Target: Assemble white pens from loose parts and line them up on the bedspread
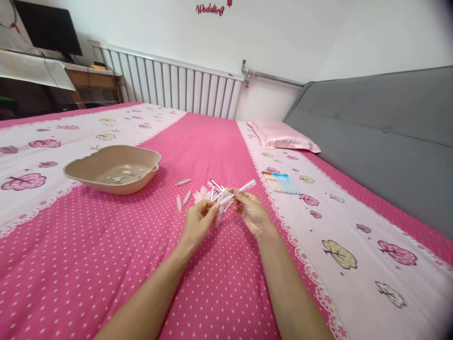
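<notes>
Between my two hands is a slim white pen (pixel 227 199) with a clear end (pixel 247 185) sticking out past my right fingers. My left hand (pixel 201 219) pinches its near end with thumb and forefinger. Higher up, the fingers of my right hand (pixel 253 211) close round the same pen. Just beyond and partly behind my hands lies a loose pile of white sticks and pale pink translucent pieces (pixel 201 195). Left of the pile, several slim pale pieces lie apart, among them a greyish one (pixel 186 197) and a pinkish one (pixel 179 203).
A beige basin (pixel 106 186) with small white parts inside stands on the bed at left. To the right, a row of orange and blue pens (pixel 281 182) lies side by side. A pink pillow (pixel 283 135) rests by the grey headboard (pixel 382 127). A white radiator (pixel 170 78) lines the wall.
</notes>
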A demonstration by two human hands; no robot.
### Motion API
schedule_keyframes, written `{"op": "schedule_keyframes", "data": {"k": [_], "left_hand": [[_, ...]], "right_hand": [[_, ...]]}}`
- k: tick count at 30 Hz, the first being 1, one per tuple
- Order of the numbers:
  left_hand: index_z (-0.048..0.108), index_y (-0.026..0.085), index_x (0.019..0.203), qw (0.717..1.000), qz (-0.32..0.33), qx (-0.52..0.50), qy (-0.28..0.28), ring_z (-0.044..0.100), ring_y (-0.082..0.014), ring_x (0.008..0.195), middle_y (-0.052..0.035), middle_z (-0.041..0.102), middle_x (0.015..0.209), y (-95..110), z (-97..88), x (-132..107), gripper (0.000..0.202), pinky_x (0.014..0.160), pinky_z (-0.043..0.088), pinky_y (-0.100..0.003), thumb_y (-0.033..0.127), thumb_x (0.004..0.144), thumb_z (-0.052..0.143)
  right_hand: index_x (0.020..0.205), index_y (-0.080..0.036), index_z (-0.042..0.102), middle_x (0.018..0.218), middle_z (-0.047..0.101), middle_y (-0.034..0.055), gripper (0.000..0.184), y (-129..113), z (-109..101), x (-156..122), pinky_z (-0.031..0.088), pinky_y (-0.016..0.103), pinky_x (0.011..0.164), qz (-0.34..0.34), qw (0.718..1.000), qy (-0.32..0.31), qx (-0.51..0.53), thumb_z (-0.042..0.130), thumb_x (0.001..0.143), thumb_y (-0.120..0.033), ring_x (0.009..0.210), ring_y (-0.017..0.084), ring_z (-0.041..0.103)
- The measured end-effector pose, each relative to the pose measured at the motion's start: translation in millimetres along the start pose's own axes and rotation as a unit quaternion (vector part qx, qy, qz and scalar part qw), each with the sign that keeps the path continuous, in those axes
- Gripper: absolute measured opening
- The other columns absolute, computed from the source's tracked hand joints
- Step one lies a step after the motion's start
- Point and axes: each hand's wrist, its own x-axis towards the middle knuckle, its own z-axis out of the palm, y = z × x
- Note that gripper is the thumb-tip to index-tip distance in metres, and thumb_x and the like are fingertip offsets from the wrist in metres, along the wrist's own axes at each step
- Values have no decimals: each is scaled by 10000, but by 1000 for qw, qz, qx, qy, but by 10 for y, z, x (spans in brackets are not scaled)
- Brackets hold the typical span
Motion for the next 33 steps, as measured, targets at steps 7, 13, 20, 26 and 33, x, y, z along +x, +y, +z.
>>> {"op": "schedule_keyframes", "data": {"k": [7, 13, 20, 26, 33], "left_hand": [[576, 117, 621, 995, -92, -48, -1, 521, -113, 455, -34, 572, 524, 21, -12, -10, 460, 491, 419, -242, 528, 795, 466], [573, 146, 862, 999, 9, 6, 42, 537, -103, 542, 10, 590, 662, 11, 0, 2, 363, 494, 408, -206, 346, 606, 736], [587, 138, 677, 999, -2, 17, 31, 485, -90, 490, 12, 544, 552, 6, -15, 0, 265, 486, 371, -208, 387, 768, 574], [571, 146, 572, 997, -52, 26, 43, 473, -106, 430, -10, 541, 486, -5, -32, -1, 430, 469, 368, -237, 482, 817, 463], [598, 142, 873, 997, 23, 46, 55, 509, -95, 525, -10, 609, 719, -18, 4, 7, 365, 487, 385, -208, 366, 612, 721]], "right_hand": [[757, -173, 716, 603, 570, -40, 287, -4, 2, -2, 368, 157, 499, -4, 1000, -3, -1, 788, 558, -368, 523, 36, 456], [748, -174, 707, 582, 556, -42, 296, -19, 14, -10, 363, 180, 492, -9, 1000, 13, -12, 783, 545, -375, 504, 49, 444], [761, -168, 715, 582, 547, -47, 300, 2, 17, -8, 353, 169, 499, -11, 1000, 3, -3, 784, 555, -375, 516, 39, 438], [768, -170, 714, 615, 578, -40, 307, 5, 21, -7, 362, 177, 513, -6, 1000, -1, -5, 783, 554, -378, 521, 39, 456], [746, -168, 710, 607, 572, -38, 296, -11, 38, -23, 353, 175, 494, -11, 1000, 7, -3, 786, 546, -373, 512, 41, 446]]}}
